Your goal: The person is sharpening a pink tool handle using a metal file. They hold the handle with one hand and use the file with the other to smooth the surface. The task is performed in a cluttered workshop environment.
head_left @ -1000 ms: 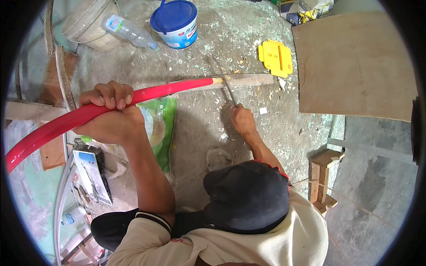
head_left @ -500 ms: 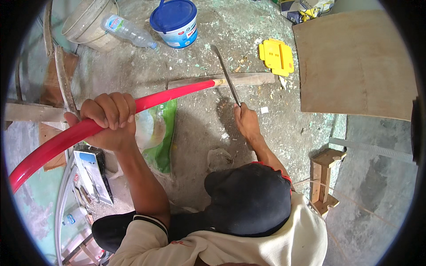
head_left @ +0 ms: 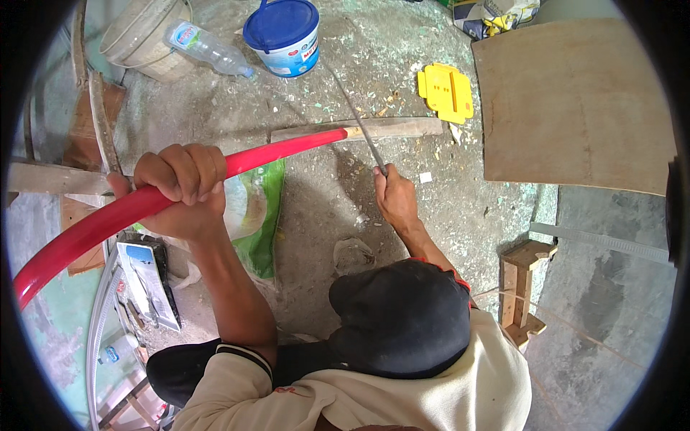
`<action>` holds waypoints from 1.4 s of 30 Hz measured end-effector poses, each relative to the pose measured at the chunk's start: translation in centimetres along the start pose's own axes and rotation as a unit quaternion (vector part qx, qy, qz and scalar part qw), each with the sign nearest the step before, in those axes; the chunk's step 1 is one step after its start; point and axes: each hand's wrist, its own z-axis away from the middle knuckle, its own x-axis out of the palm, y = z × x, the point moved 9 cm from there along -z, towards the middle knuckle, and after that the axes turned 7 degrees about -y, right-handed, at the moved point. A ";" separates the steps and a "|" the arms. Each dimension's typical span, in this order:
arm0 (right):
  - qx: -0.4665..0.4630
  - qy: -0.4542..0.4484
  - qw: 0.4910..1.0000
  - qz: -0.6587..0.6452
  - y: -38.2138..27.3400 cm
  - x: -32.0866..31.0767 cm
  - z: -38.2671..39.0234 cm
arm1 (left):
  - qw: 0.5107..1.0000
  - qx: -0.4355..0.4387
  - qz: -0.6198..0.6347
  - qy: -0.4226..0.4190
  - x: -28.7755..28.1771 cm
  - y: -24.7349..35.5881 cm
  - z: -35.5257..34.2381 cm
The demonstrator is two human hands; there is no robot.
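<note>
Left hand [head_left: 183,176]: clamped around a red rod, fingers wrapped over the top. Right hand [head_left: 397,195]: closed on the near end of a long, thin blade, well apart from the left.

Floor [head_left: 316,237]: grey, rough, strewn with pale chips and flecks.

Brown sheet [head_left: 575,108]: broad, flat, gently curved edges, far right.

Red rod [head_left: 287,146]: glossy, bowed, running from the left rim through the left hand to the middle; pale, bare tip set above a wooden strip.

Bucket [head_left: 136,52]: dull, pale, stained, far left.

Bag [head_left: 266,215]: green and white, lying beyond the left forearm, partly hidden by it.

Tub [head_left: 291,60]: blue and white, blue lid, upright.

Wooden strip [head_left: 406,128]: narrow, flat on the floor.

Blade [head_left: 352,108]: dark, slanting across the strip just beside the rod's tip; contact cannot be told.

Bottle [head_left: 208,50]: clear plastic, between bucket and tub.

Plastic piece [head_left: 445,93]: yellow, flat, near the strip's right end.

Scrap [head_left: 425,177]: white, squarish, near the right hand.
</note>
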 end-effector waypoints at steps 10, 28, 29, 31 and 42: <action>-0.002 0.031 0.999 0.005 1.4 -0.5 -0.5 | 1.000 0.006 0.015 0.013 -1.1 0.0 0.2; 0.066 -0.017 0.998 -0.018 1.9 -0.1 -0.9 | 0.999 0.000 0.011 0.035 -1.3 0.2 0.2; 0.083 -0.036 0.996 0.003 3.3 0.7 -0.9 | 0.998 -0.001 -0.001 0.066 -1.4 0.1 0.1; 0.114 -0.072 0.990 0.044 7.7 3.4 -1.3 | 0.992 -0.003 -0.026 0.123 -1.5 -0.4 0.0; -0.011 0.023 1.000 -0.007 0.6 -0.7 0.1 | 0.999 -0.022 0.029 -0.003 -0.2 -0.3 0.0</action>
